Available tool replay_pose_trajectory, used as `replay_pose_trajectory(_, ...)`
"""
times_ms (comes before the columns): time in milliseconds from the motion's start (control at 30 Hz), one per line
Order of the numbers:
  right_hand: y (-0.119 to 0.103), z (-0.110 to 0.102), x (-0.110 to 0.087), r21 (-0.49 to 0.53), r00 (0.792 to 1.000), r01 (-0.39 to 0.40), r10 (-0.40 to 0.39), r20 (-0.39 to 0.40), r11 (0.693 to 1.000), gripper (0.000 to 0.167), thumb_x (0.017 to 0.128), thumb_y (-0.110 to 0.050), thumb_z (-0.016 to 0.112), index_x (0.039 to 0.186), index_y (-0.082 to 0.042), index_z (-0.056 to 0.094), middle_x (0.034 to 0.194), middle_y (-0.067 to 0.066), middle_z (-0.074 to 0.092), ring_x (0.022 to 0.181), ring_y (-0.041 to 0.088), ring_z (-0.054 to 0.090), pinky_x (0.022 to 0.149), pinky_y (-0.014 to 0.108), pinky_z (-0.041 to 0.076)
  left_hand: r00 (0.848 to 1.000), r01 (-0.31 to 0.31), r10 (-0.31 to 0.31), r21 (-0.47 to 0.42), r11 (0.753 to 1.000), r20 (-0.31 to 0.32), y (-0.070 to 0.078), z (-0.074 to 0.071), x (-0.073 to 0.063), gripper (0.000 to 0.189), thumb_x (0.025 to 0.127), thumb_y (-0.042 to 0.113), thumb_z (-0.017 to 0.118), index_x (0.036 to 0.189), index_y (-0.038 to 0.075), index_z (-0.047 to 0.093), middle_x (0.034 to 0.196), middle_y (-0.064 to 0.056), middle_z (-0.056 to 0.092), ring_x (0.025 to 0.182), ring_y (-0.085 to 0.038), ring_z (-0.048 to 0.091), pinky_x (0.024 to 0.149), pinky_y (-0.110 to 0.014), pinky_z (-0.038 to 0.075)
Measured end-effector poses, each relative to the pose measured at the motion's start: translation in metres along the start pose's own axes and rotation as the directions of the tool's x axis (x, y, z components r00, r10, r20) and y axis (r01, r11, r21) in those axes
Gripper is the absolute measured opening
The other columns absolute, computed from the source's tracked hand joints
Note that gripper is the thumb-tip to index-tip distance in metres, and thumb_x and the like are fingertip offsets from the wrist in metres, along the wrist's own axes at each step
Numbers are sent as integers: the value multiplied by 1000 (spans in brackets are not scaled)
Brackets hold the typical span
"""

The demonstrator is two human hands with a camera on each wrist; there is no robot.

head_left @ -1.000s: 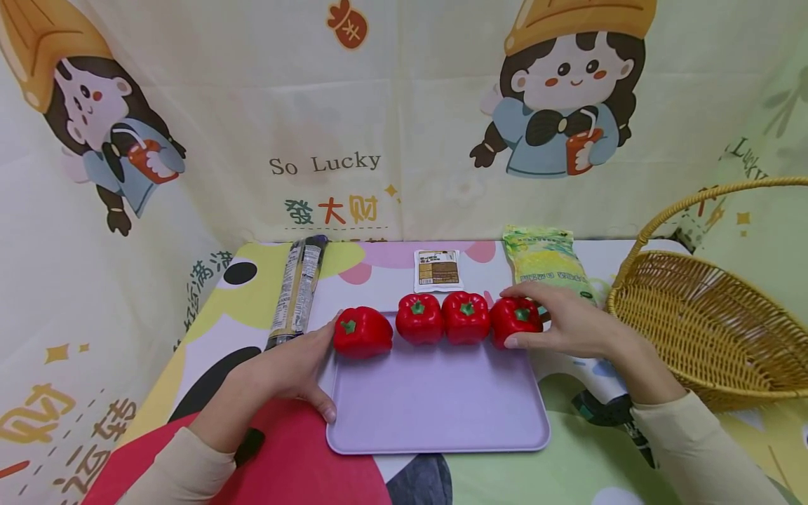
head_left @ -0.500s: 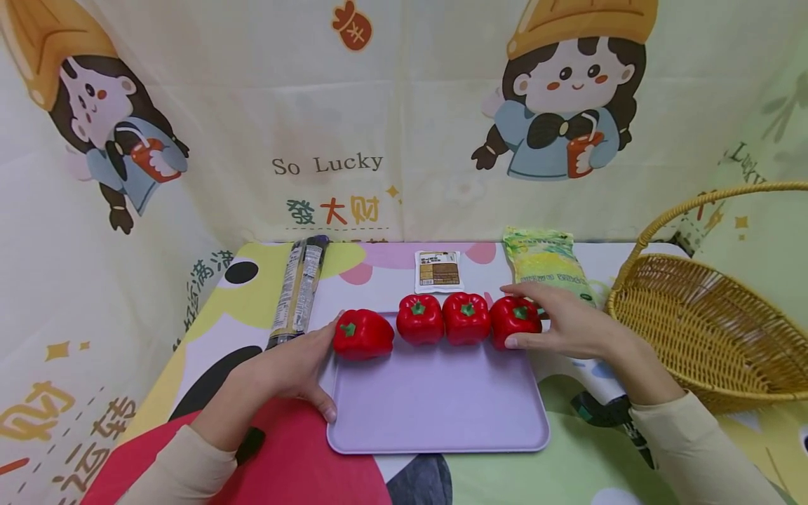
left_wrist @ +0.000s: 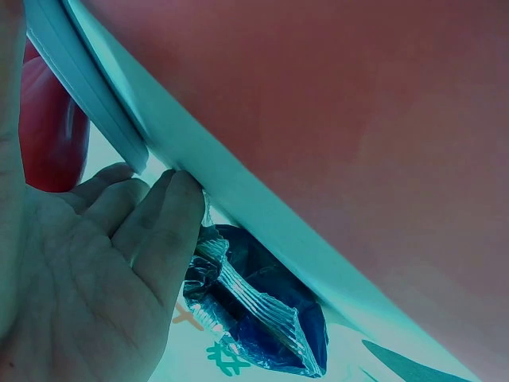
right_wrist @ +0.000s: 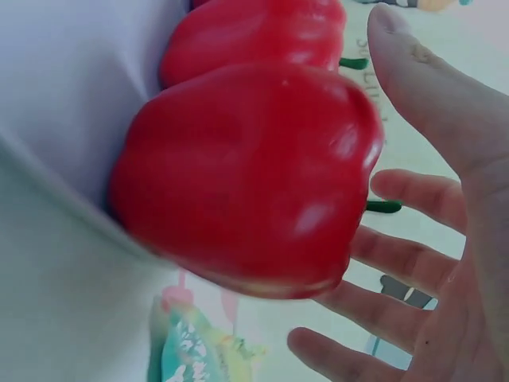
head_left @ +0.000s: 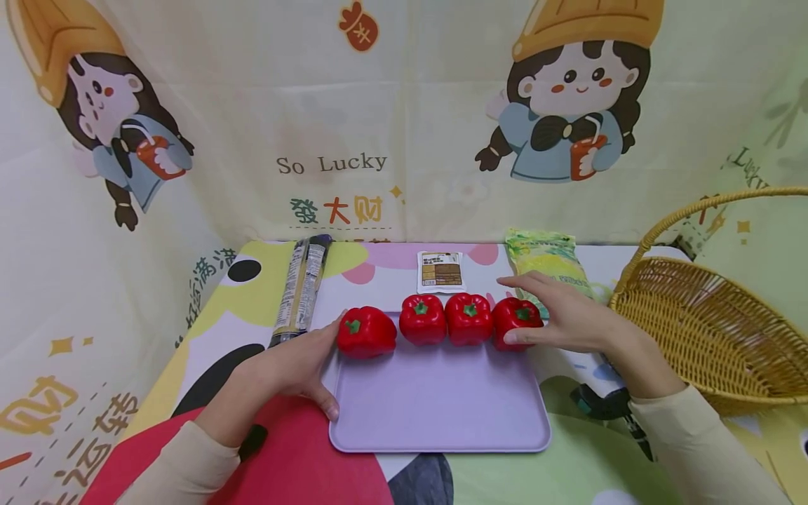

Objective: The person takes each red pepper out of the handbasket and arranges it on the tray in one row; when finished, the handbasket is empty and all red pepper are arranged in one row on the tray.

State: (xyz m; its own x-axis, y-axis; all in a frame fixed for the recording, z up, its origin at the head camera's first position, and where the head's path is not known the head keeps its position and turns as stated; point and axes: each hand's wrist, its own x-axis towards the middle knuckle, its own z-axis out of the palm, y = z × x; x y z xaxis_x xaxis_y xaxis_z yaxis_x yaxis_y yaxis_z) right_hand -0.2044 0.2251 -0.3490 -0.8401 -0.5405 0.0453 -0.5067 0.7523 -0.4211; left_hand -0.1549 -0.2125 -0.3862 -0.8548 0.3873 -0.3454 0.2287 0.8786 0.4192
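Several red bell peppers stand in a row along the far side of a lilac tray. My right hand is spread around the rightmost pepper; in the right wrist view its fingers and thumb stand away from that pepper, holding nothing. At the tray's left edge is my left hand, its thumb by the rim and its fingers beside the leftmost pepper. The left wrist view shows those fingers extended alongside the tray edge; whether they touch the pepper I cannot tell.
A long pack of dried noodles or similar sticks lies left of the tray. Behind the peppers are a small flat packet and a green-yellow bag. A handled wicker basket stands on the right.
My right hand's fingers have loosened and lifted away from the rightmost pepper, which stays in place. My left hand has hardly moved; the view has shifted slightly.
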Motion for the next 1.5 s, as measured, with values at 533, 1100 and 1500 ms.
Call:
replay_pose_trajectory(533, -37, 0, 32, -27, 996, 91, -90, 29, 996, 92, 77, -64, 82, 151, -20, 49, 151, 8, 51, 136, 35, 51, 101, 61, 51, 999, -39, 39, -11, 999, -1, 2, -1, 0, 152, 52, 59, 97, 165, 9, 9, 165, -11, 32, 152, -33, 30, 118, -54, 37)
replay_pose_trajectory(1100, -76, 15, 61, -64, 978, 195, -190, 83, 979, 90, 78, -64, 81, 152, -26, 48, 156, 4, 46, 143, 28, 44, 105, 53, 50, 1000, -10, 10, -11, 1000, 6, -2, 0, 1, 154, 50, 58, 98, 166, 16, 7, 166, -6, 30, 153, -29, 29, 119, -51, 37)
replay_pose_trajectory(1500, -103, 28, 84, -95, 958, 277, -268, 98, 956, 83, 79, -60, 82, 149, -28, 51, 147, -2, 51, 136, 18, 48, 104, 44, 51, 1000, 10, -9, -19, 1000, 16, -3, -2, 1, 152, 50, 59, 97, 166, 16, 9, 165, -7, 33, 152, -31, 31, 118, -53, 37)
